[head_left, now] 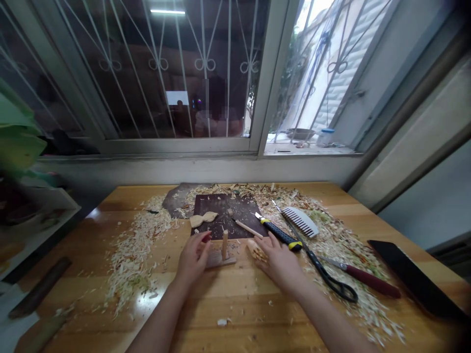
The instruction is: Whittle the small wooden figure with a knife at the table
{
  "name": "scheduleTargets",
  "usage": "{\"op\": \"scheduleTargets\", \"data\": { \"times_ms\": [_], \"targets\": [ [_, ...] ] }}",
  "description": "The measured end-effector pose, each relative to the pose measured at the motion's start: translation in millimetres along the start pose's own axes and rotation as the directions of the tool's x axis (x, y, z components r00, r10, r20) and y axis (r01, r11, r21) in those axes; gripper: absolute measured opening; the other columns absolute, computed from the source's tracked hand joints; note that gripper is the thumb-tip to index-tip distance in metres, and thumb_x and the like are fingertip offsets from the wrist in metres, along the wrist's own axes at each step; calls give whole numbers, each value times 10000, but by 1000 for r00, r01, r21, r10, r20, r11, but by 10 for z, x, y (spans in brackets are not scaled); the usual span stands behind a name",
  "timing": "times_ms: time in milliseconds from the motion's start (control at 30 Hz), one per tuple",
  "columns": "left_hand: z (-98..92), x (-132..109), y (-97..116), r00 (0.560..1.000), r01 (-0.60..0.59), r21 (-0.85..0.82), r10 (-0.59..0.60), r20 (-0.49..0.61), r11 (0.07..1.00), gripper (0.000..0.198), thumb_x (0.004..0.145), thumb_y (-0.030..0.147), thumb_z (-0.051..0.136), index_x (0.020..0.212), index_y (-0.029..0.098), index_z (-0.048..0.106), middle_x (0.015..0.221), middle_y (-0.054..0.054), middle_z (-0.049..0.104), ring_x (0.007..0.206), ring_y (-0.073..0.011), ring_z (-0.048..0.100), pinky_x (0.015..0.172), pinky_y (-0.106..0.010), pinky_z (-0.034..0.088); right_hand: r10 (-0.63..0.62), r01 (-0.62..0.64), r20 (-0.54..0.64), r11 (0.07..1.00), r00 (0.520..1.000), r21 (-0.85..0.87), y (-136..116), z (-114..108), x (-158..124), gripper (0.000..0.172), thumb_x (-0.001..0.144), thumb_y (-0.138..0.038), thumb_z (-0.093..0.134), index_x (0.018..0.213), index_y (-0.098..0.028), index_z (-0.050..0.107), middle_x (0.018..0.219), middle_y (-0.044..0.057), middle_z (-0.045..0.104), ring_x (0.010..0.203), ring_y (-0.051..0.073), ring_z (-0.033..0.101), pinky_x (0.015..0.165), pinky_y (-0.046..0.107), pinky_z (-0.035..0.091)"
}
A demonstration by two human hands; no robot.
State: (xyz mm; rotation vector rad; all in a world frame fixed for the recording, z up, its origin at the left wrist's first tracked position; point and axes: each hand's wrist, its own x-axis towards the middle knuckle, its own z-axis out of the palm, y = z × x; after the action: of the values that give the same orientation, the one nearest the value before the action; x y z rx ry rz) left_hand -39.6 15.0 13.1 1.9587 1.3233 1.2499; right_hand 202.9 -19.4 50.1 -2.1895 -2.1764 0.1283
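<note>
We note our left hand (194, 260) with fingers curled against the small base (220, 260) carrying 1 upright wooden peg (224, 244); right hand (276, 260), fingers spread, rests on a carved piece (256, 251) right of the peg. Risk: a nudge topples the peg, and the utility knife (279, 234) lies just beyond the right hand.

two hands (193, 260) (277, 260), one utility knife (281, 235), one pair of scissors (320, 267), one wooden comb (300, 220), one upright peg (224, 244), one phone (412, 277)
</note>
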Motion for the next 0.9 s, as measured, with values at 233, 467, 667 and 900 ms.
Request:
{"op": "scheduleTargets", "data": {
  "times_ms": [233,467,667,900],
  "targets": [
    [-7,19,-38,999,-42,168,45,-11,985,280,829,223,436,1089,193,536,1001,-78,600,933,-186,562,849,-350,447,-161,181,-88,766,983,617,-662,-116,63,416,784,-436,528,1134,-210,535,688,2,617,622,150,567,540,222,397],
    [-128,15,148,983,17,162,-47,178,987,379,789,308,504,1155,208,515,1107,-93,579,944,-204,563,849,-346,442,-166,262,-208,729,964,633,-835,-11,124,160,849,-260,409,753,-200,523,565,-23,565,556,138,536,529,222,342],
    [-121,1,172,950,175,113,-197,241,978,495,724,328,575,1196,213,483,1148,-103,593,1013,-252,557,852,-347,414,-249,430,-351,508,903,746,-666,100,16,165,864,-257,414,916,-193,556,740,24,618,638,136,576,568,234,431],
    [-29,47,94,879,443,-54,-422,220,895,276,708,367,534,827,134,622,798,-70,657,752,-204,586,676,-281,428,-239,284,-240,169,941,944,-554,224,-11,258,883,-361,407,849,-170,577,766,58,634,661,150,603,499,237,472]
  ]
}}
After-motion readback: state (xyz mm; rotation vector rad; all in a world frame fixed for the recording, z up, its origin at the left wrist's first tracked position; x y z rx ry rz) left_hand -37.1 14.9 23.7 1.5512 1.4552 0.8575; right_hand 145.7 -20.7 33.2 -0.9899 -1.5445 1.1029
